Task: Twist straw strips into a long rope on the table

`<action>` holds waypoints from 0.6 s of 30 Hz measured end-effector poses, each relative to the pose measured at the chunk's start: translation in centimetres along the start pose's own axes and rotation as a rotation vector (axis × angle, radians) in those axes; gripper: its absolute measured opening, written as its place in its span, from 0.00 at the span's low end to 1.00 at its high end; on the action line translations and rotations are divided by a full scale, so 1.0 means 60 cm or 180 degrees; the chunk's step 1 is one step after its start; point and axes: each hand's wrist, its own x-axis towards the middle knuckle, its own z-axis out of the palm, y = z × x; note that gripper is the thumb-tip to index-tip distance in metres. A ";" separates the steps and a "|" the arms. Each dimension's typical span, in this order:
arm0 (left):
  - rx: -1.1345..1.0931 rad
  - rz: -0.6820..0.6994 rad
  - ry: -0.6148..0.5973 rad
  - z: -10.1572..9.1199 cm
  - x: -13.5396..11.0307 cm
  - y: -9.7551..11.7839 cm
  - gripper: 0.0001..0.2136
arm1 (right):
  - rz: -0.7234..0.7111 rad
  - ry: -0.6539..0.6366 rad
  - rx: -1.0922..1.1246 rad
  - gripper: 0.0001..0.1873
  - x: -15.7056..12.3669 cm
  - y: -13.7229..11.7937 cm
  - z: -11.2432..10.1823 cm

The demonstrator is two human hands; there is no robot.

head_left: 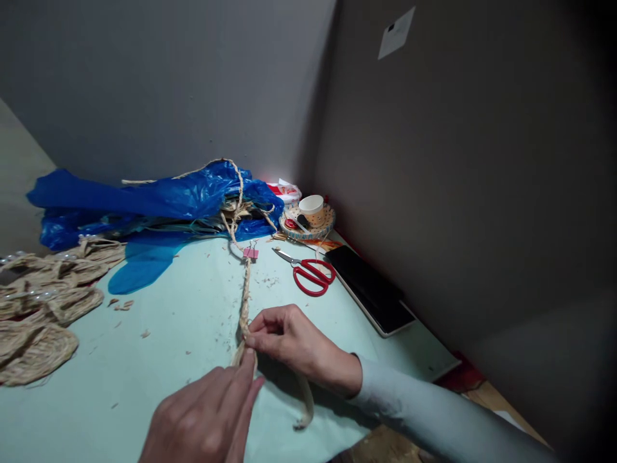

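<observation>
A braid of pale straw-like fibre runs down the table toward me. A pink binder clip grips its far end. With thumb and finger, my right hand pinches the braid near its lower end. Just below, my left hand is closed on the strands at that same end, its fingertips close to the right ones. One loose strand curls out beneath my right wrist and ends on the cloth. Parts of the strands are hidden behind my fingers.
Red-handled scissors lie right of the braid, beside a dark tablet-like device. A blue plastic bag with fibres stands behind. Woven straw soles lie left. A paper cup sits on a woven tray near the wall.
</observation>
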 end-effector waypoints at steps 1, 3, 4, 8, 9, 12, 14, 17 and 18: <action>-0.0289 -0.0408 -0.0052 -0.008 0.005 -0.005 0.11 | 0.0050 -0.0045 0.0211 0.14 0.000 -0.001 0.001; -0.0985 -0.1511 -0.0189 -0.021 0.021 -0.020 0.08 | 0.0039 -0.0098 0.0463 0.15 -0.002 -0.005 0.002; -0.1357 -0.2141 -0.0288 -0.025 0.031 -0.029 0.08 | -0.0009 -0.0105 0.0505 0.15 -0.003 -0.008 0.003; -0.3850 -0.3559 -0.1202 -0.014 0.066 -0.052 0.11 | -0.0210 -0.0079 0.0468 0.14 -0.005 -0.010 0.002; -0.4294 -0.3723 -0.1282 -0.007 0.071 -0.052 0.10 | -0.0243 -0.0045 0.0366 0.13 -0.006 -0.010 0.001; -0.4696 -0.3912 -0.1203 0.013 0.070 -0.047 0.12 | -0.0353 -0.0030 -0.0372 0.11 -0.011 -0.015 -0.005; -0.4420 -0.3783 -0.1227 0.018 0.064 -0.043 0.12 | -0.0482 -0.0140 -0.1142 0.11 -0.018 -0.024 -0.010; -0.3737 -0.3507 -0.1399 0.016 0.055 -0.040 0.14 | -0.0661 0.0022 -0.2411 0.13 -0.032 -0.038 -0.013; -0.3512 -0.3461 -0.1418 0.015 0.053 -0.039 0.14 | -0.0676 0.0148 -0.2758 0.14 -0.035 -0.041 -0.013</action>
